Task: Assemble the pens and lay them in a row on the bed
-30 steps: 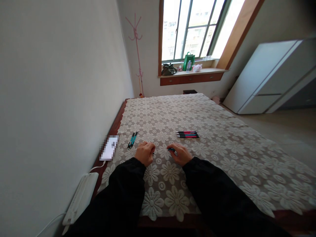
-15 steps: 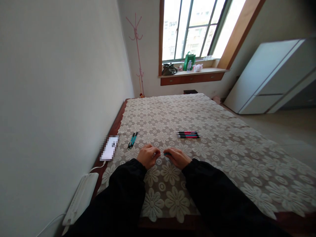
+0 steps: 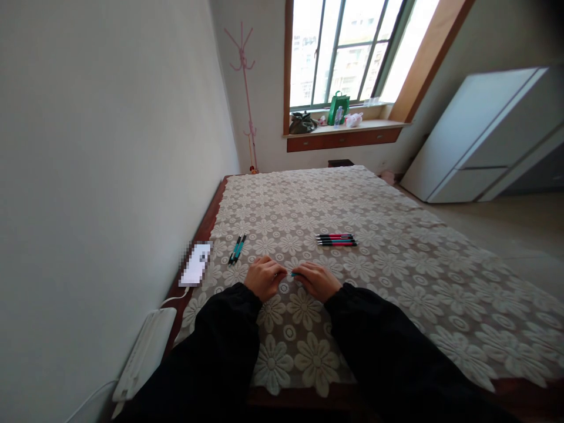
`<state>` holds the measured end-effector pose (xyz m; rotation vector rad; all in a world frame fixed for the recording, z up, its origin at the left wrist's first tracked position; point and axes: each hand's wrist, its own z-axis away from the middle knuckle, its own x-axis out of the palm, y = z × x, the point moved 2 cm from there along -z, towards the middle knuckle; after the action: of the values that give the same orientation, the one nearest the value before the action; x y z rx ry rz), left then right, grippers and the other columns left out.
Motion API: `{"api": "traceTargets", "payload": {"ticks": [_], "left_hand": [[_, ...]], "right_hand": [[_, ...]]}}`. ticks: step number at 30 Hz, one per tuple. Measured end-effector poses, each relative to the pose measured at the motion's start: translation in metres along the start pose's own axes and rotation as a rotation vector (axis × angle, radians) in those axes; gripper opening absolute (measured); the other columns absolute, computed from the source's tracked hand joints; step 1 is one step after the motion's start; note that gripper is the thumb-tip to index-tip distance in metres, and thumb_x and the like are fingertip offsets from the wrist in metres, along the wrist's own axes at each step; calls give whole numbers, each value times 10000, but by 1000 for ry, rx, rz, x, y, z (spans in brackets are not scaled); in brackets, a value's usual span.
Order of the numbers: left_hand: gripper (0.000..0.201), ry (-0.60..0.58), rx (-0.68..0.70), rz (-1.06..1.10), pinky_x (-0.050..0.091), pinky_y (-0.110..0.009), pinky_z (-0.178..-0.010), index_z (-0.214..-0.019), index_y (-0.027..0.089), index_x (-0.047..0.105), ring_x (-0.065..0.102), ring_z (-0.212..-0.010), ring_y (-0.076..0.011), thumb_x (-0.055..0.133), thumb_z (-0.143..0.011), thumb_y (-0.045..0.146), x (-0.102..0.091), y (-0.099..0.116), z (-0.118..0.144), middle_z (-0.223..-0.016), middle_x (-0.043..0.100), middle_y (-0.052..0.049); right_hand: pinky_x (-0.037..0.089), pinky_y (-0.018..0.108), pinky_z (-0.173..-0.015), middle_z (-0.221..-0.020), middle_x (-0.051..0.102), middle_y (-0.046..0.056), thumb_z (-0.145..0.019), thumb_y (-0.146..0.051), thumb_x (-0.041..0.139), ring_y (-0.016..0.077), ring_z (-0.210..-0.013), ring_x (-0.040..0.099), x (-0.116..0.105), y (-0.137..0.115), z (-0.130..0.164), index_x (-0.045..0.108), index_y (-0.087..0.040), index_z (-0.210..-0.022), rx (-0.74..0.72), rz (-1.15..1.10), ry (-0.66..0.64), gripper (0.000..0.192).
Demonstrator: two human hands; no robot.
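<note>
pen: we judge the slim teal-and-black plastic pen (image 3: 292, 274) light, stiff, slippery; take it at both ends.
grip: left hand (image 3: 263, 277) and right hand (image 3: 318, 281) pinched shut on it, near the lace-covered table (image 3: 396, 282) front edge.

So compared to a second ago, the two hands are way closer together now. The left hand (image 3: 264, 277) sits a bit further right and the right hand (image 3: 318, 281) has slid left, so the gap between them is almost gone. The teal pen (image 3: 294, 274) used to show as a clear blob by the right fingers; now only a tiny bit peeks out between both sets of fingertips, which look pinched on it from either end. Both hands are also a touch nearer the body.
</note>
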<state>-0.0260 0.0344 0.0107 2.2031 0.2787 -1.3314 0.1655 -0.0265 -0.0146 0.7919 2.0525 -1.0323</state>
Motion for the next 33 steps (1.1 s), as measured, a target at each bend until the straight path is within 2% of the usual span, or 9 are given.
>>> {"api": "traceTargets", "payload": {"ticks": [8,19,24,33], "left_hand": [[100,13,-25,-7,437,-382,-860,-880,234,696,596,-904,-210,599,-888,259,-1,-5,-1,-898,729,-38],[134,12,23,21,438,-378,-883,-893,251,723,602,-901,-196,606,-900,315,1,-2,-1,-882,737,-29],[173,22,2,-19,418,-400,-913,-883,248,725,600,-897,-205,583,-914,341,0,1,-1,-862,738,-34],[173,16,17,-1,413,-396,-900,-889,239,713,602,-897,-206,568,-927,326,1,4,-1,-875,737,-35]], "right_hand": [[485,312,-795,-889,657,61,-978,-274,486,198,-862,611,-3,3,0,650,-226,-962,21,63,19,172],[481,323,-780,-878,654,59,-974,-281,504,202,-856,601,1,2,1,634,-222,-974,-24,59,15,143],[478,316,-775,-870,644,58,-987,-288,475,199,-853,598,1,1,0,626,-218,-973,-45,81,6,167],[482,314,-768,-869,643,63,-989,-282,445,200,-850,607,-1,-3,0,621,-214,-977,-26,88,-5,189]]}}
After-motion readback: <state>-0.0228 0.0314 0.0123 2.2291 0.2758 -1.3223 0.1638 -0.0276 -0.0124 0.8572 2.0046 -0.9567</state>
